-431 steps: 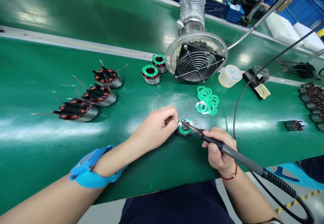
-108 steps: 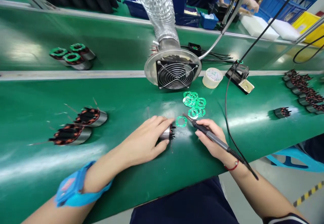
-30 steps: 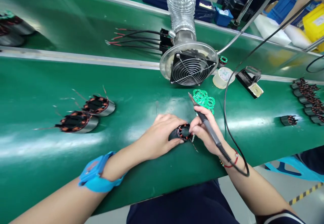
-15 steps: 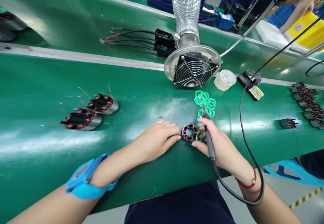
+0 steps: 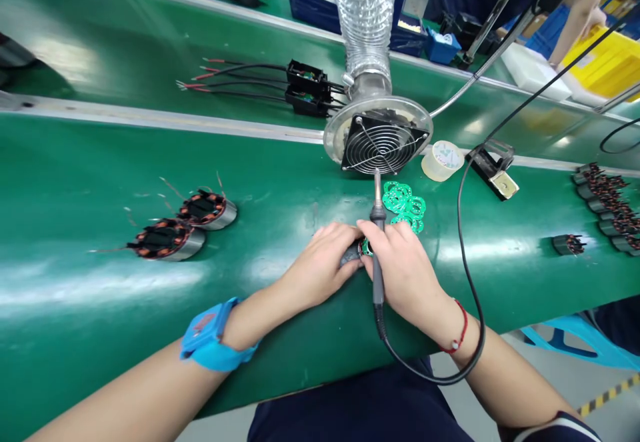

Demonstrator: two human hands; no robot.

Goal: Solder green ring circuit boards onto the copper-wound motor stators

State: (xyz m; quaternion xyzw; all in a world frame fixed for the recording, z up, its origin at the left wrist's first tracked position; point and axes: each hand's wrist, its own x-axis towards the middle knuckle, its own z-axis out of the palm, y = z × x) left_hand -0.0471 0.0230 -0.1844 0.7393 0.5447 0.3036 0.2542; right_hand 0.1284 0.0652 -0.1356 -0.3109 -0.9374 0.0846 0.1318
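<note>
Left grip (image 5: 326, 263) curls close beside right grip (image 5: 406, 270).

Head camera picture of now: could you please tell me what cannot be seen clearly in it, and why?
Head view: most of the wound core, covered by the left hand.
Head view: whether the green ring sits fully on it; the right hand covers part.
Head view: number of piled boards; they overlap.
Head view: print on the pale roll; too small.
Head view: the far-left metal part; cut off by the edge.
</note>
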